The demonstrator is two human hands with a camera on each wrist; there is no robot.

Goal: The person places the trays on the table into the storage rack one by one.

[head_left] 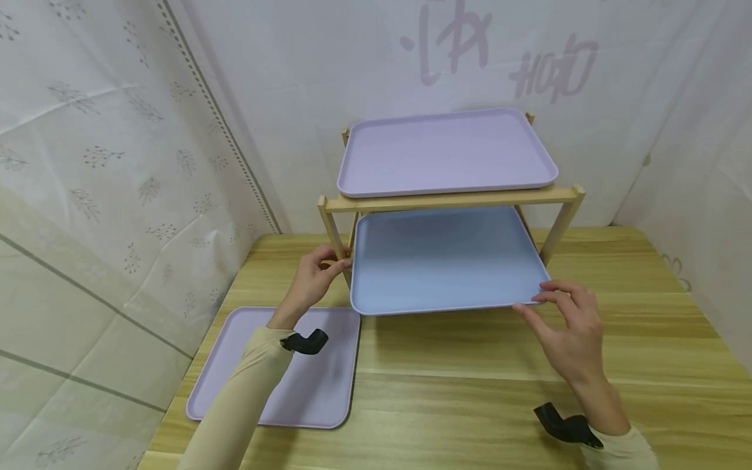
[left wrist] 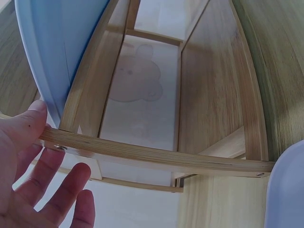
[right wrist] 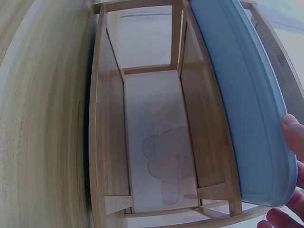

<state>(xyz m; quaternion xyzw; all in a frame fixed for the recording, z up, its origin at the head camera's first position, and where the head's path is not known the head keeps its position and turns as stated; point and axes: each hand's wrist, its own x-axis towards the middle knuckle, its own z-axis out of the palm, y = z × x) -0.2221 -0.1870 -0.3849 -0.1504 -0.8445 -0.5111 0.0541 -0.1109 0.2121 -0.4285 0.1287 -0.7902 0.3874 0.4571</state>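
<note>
A wooden rack stands on the table, a light purple tray on its top tier. On the tier below lies a blue tray, its front part projecting past the rack's front. My right hand holds the blue tray's front right corner, fingers on the side edge and thumb at the front edge. At the rack's front left upright is my left hand. Its thumb and fingers straddle that upright, with the thumb tip right at the blue tray's left edge.
Another light purple tray lies flat on the wooden table, under the left forearm. The rack's lowest shelf shows in the right wrist view. Patterned curtains hang at the left and behind the rack.
</note>
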